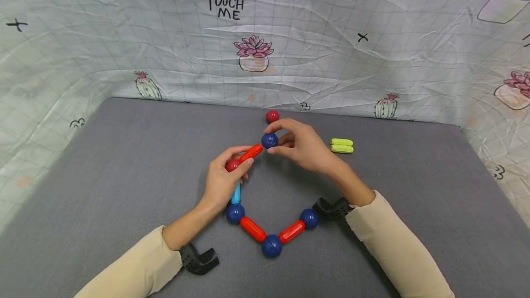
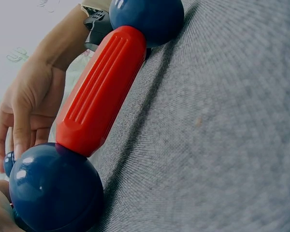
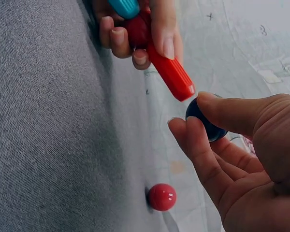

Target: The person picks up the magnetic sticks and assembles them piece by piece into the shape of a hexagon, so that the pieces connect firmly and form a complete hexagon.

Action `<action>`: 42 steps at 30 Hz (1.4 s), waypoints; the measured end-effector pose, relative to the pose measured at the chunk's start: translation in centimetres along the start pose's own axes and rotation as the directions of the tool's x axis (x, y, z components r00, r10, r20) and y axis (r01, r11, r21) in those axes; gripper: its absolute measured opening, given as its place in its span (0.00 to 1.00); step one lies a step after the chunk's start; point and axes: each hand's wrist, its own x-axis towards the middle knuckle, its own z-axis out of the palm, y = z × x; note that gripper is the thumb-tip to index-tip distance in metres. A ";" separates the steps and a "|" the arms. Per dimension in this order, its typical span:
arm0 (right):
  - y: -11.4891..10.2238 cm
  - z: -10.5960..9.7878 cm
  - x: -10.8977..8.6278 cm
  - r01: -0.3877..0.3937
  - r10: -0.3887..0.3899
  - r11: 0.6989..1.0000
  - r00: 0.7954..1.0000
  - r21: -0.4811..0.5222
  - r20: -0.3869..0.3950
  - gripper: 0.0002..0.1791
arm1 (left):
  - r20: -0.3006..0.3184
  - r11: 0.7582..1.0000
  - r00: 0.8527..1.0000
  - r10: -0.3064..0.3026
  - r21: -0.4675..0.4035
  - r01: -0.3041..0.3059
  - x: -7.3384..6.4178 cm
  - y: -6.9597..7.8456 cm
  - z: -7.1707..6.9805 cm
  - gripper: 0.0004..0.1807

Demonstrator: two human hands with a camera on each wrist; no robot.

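In mid-air, the right grip grasps a glossy blue ball, the left a red rod.

L hand part-hides red ball & blue rod; sleeves cut off btm, head view

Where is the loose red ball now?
In the head view, the loose ball lies near the far table edge, left of the lime sticks, beyond the right hand.

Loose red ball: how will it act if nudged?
The red ball will likely roll, being round with no rod attached. Its glossy surface could feel slippery to fingers. The fabric-like texture of the grey surface may slow it somewhat.
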 end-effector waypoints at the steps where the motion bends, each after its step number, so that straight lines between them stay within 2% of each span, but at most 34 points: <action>1: 0.0 0.1 0.1 -0.001 0.001 1.000 1.000 0.004 0.006 0.21 | 0.002 1.000 1.000 0.001 -0.002 -0.001 0.0 0.0 0.0 0.15; 10: -0.1 0.3 0.3 -0.006 0.006 1.000 1.000 0.003 0.018 0.21 | -0.003 1.000 1.000 0.009 0.004 -0.009 0.1 -0.1 0.0 0.15; 16: -0.1 0.2 0.1 0.017 -0.017 1.000 0.999 0.006 0.036 0.22 | 0.000 0.999 0.999 0.032 -0.001 -0.032 0.1 0.1 0.0 0.16; 25: 0.1 0.3 -0.3 0.070 -0.067 0.997 0.994 -0.032 0.082 0.22 | 0.113 0.999 0.993 0.034 -0.009 -0.033 0.5 0.2 -0.5 0.18; 31: 0.0 -0.2 -0.7 0.079 -0.074 0.995 0.994 -0.056 0.086 0.24 | 0.130 0.999 0.992 -0.003 -0.051 0.009 0.4 0.3 -0.6 0.17; 36: 0.6 -2.0 -2.2 0.060 -0.056 0.991 0.998 -0.123 0.038 0.22 | 0.109 0.997 0.994 -0.020 -0.078 0.029 0.2 0.2 -0.5 0.16; 42: 3.0 -4.8 -5.5 0.016 -0.033 0.969 0.998 -0.248 -0.061 0.18 | 0.101 0.995 0.995 -0.001 -0.096 0.011 0.3 0.2 -0.5 0.16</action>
